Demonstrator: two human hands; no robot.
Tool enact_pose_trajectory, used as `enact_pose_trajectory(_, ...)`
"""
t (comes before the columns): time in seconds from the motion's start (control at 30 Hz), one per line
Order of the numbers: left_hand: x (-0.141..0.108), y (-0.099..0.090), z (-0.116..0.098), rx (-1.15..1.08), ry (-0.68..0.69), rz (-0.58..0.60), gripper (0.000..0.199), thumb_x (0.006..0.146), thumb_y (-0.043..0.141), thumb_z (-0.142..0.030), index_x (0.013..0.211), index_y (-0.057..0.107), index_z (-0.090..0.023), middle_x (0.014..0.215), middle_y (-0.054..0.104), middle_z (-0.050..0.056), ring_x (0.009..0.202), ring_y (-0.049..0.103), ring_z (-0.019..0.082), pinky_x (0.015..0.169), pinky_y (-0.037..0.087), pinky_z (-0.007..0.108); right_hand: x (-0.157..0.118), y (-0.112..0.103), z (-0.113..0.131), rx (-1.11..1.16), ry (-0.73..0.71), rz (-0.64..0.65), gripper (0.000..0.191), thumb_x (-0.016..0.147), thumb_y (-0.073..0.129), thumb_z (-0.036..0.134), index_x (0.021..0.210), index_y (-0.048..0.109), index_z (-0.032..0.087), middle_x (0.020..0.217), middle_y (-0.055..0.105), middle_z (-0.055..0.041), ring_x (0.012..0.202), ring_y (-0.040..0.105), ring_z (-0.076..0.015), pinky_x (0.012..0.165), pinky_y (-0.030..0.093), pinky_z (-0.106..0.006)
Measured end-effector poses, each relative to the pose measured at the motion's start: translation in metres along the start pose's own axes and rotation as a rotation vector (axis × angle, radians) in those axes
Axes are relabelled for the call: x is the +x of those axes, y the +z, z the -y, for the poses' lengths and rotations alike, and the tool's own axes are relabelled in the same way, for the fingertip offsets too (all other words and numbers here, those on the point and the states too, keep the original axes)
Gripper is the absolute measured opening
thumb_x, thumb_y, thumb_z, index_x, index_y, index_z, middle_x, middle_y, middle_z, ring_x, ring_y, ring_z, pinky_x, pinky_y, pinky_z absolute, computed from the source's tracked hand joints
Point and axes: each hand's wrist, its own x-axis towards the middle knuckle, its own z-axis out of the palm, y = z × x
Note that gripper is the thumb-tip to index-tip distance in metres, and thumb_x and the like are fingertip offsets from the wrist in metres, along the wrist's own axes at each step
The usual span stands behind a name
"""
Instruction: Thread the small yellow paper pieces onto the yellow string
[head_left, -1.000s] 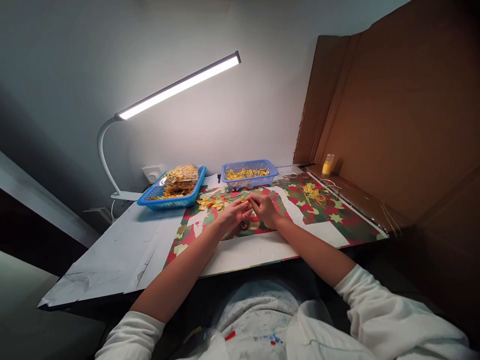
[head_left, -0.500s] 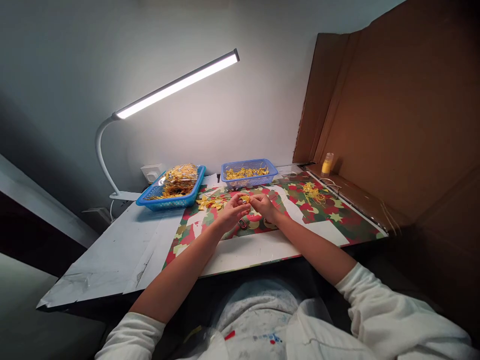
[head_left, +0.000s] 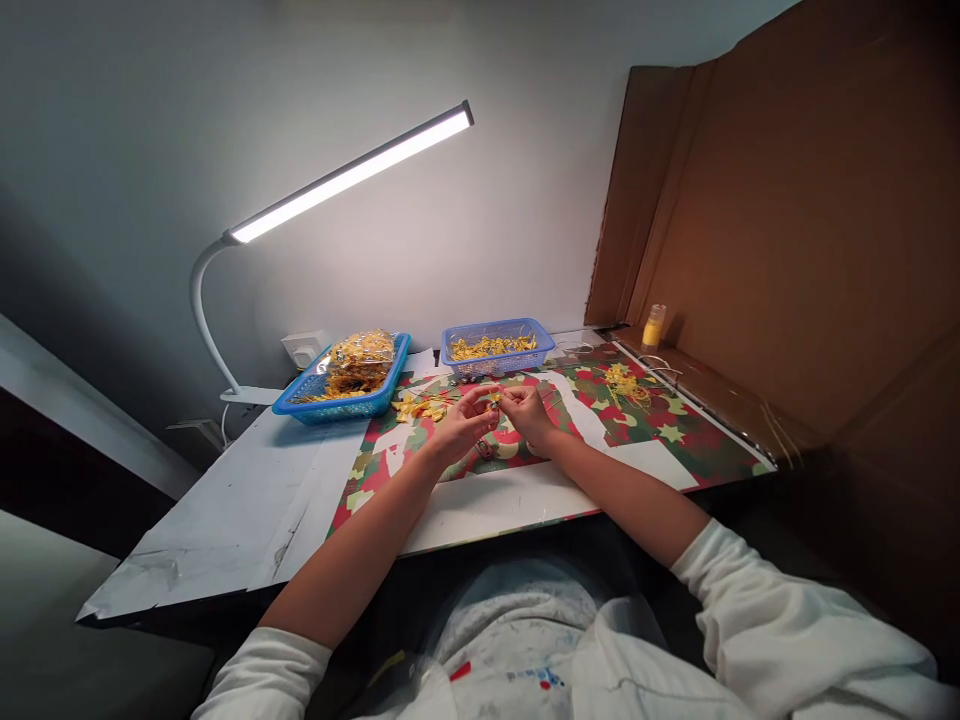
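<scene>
Over the patterned mat [head_left: 517, 455], my left hand [head_left: 459, 428] and my right hand [head_left: 528, 414] meet at a small yellow piece [head_left: 494, 398]. Both hands are closed on it in pinches, the left from its left side and the right from its right side. Fingers hide most of the piece, so its exact kind is unclear. A small dark roundish thing [head_left: 486, 450] lies on the mat just below my hands. To the left of my left hand is a loose pile of yellow pieces [head_left: 420, 406].
A blue basket [head_left: 341, 408] with yellow pieces and a plastic bag stands at left. Behind my hands is a purple-blue basket [head_left: 499, 362] of yellow pieces. Yellow strings [head_left: 626, 385] lie at right. A small yellow container [head_left: 654, 328], cardboard [head_left: 750, 220] and lit lamp [head_left: 352, 170] surround the table.
My right hand has curled more tightly and turned a little at the yellow piece. My left fingers have shifted slightly, and less of the yellow shows. The view has moved slightly.
</scene>
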Motion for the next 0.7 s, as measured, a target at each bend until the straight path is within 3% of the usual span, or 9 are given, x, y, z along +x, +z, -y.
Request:
enact_pose_trajectory(0.2, -0.0012, 0.0009, -0.0004, 0.072, -0.009, 0.013, 0.051, 0.062, 0.082, -0.022, 0.109, 0.063, -0.021, 0.071, 0.059, -0.003, 0.064, 0.055, 0.007, 0.064, 0.044, 0.021, 0.0024, -0.0028, -0.0024, -0.083, -0.026, -0.031, 0.035, 0.063, 0.048, 0.033, 0.047, 0.018, 0.022, 0.047, 0.019, 0.0058, 0.048, 0.020, -0.0069, 0.045, 0.022, -0.024)
enact_pose_trajectory(0.4, 0.0039, -0.0027, 0.0010, -0.068, -0.100, -0.032, 0.033, 0.067, 0.079, -0.031, 0.092, 0.066, -0.015, 0.079, 0.064, 0.002, 0.067, 0.061, 0.010, 0.064, 0.049, 0.022, 0.0019, -0.0040, -0.0017, -0.100, -0.054, -0.047, 0.037, 0.064, 0.049, 0.034, 0.048, 0.017, 0.022, 0.049, 0.018, 0.0058, 0.048, 0.019, -0.0069, 0.045, 0.021, -0.024)
enact_pose_trajectory(0.7, 0.0054, -0.0048, 0.0033, -0.082, -0.094, -0.035, 0.036, 0.058, 0.086, -0.032, 0.081, 0.065, -0.014, 0.072, 0.061, -0.002, 0.063, 0.057, 0.005, 0.067, 0.050, 0.018, 0.0030, -0.0051, -0.0009, -0.144, -0.059, -0.044, 0.049, 0.071, 0.054, 0.044, 0.049, 0.016, 0.022, 0.050, 0.017, 0.0056, 0.051, 0.018, -0.0072, 0.047, 0.019, -0.025)
